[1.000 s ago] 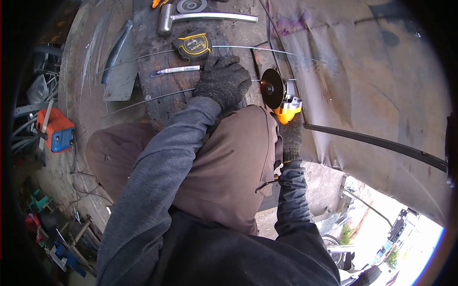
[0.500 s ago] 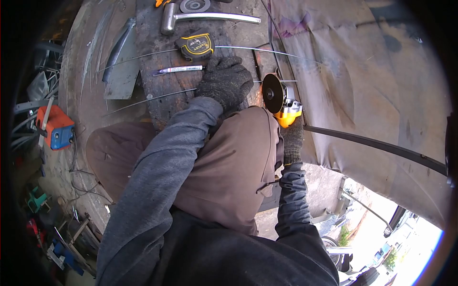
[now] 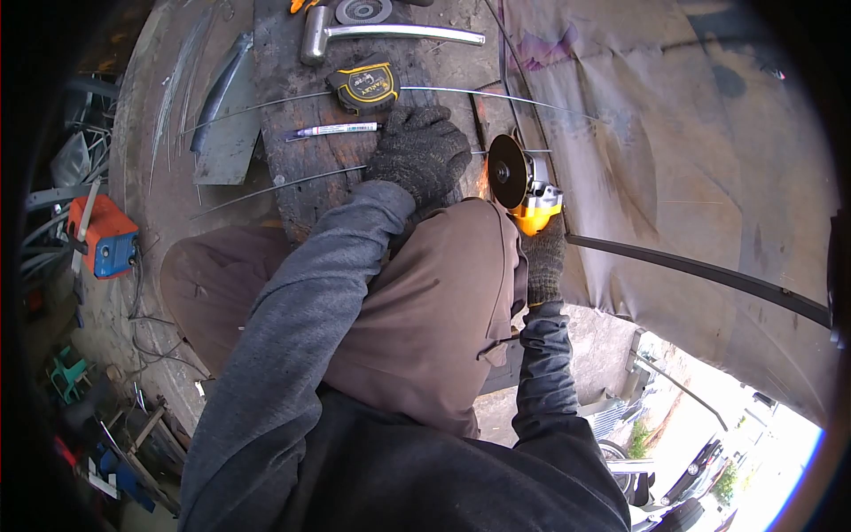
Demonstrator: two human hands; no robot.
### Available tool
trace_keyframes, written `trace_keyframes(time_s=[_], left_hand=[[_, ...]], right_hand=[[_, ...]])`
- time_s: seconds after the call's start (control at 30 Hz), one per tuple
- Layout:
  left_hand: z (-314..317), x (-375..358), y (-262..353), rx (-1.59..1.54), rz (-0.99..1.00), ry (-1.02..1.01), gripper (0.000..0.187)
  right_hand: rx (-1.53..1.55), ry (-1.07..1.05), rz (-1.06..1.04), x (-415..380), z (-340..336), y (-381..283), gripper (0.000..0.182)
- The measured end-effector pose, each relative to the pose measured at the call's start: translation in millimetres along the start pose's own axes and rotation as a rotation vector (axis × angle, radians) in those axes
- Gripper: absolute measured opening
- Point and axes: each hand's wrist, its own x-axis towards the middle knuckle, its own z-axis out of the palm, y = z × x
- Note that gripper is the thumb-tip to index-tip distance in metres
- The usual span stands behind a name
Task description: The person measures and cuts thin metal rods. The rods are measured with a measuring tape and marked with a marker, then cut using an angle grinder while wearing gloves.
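My left hand (image 3: 418, 151), in a dark knit glove, is closed over a thin metal rod (image 3: 292, 181) on a dark scorched board (image 3: 297, 146). The rod passes under the hand and comes out toward the disc. My right hand (image 3: 545, 266), also gloved, grips a yellow angle grinder (image 3: 539, 213). Its thin cutting disc (image 3: 508, 173) stands on edge at the rod, and orange sparks (image 3: 483, 182) show beside it. The exact contact point is hidden behind the disc. A marker pen (image 3: 335, 129) and a black-and-yellow tape measure (image 3: 365, 86) lie just beyond my left hand.
A metal hammer (image 3: 390, 34) and a grinding disc (image 3: 363, 10) lie at the board's far end. Sheet metal (image 3: 226, 146) is to the left, with an orange-and-blue machine (image 3: 105, 237) beyond. A large brown sheet (image 3: 683, 160) hangs close on the right, crossed by a dark bar (image 3: 700, 273).
The grinder has shifted very slightly, and the sparks now stretch in a streak down beside the disc. My left hand keeps its place on the rod.
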Motion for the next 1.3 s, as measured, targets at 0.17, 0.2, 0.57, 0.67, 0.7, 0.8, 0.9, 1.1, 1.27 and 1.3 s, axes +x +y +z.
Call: trace_keyframes(time_s=[0.17, 0.2, 0.57, 0.67, 0.7, 0.8, 0.9, 1.1, 1.27, 1.3], left_hand=[[10.2, -0.6, -5.0, 0.029, 0.044, 0.058, 0.027], [11.1, -1.0, -5.1, 0.053, 0.071, 0.141, 0.024], [10.8, -1.3, -3.8, 0.025, 0.038, 0.134, 0.024], [10.0, -1.1, -2.9, -0.001, 0.038, 0.133, 0.024], [8.0, -1.6, -2.2, -0.010, 0.032, 0.122, 0.024], [0.5, 0.7, 0.7, 0.026, 0.001, 0.028, 0.025], [0.1, -2.9, 1.1, -0.035, 0.010, 0.123, 0.033], [-57.9, -55.3, -32.9, -0.207, 0.094, 0.399, 0.029], [-115.7, -148.6, -124.6, -0.136, -0.259, 0.315, 0.029], [-123.8, -163.2, -135.5, -0.101, -0.321, 0.222, 0.032]], right_hand=[[0.016, -0.016, 0.015, -0.6, -1.6, -1.6, 0.067], [0.018, -0.011, -0.003, -0.8, -2.4, -2.3, 0.067], [0.034, -0.029, 0.032, 0.1, -1.9, -5.8, 0.065], [0.040, -0.011, 0.013, -2.0, -2.8, -2.3, 0.064], [0.007, 0.003, -0.023, -2.9, -3.5, -2.2, 0.064], [0.128, -0.031, 0.041, -11.5, -9.2, -4.2, 0.063], [0.174, -0.037, 0.095, -22.8, -14.6, 1.7, 0.066], [0.188, 0.034, 0.190, -43.0, -29.8, 15.1, 0.069], [0.171, 0.073, 0.224, -47.2, -37.0, 12.4, 0.063], [0.169, 0.079, 0.222, -48.0, -36.9, 12.7, 0.063]])
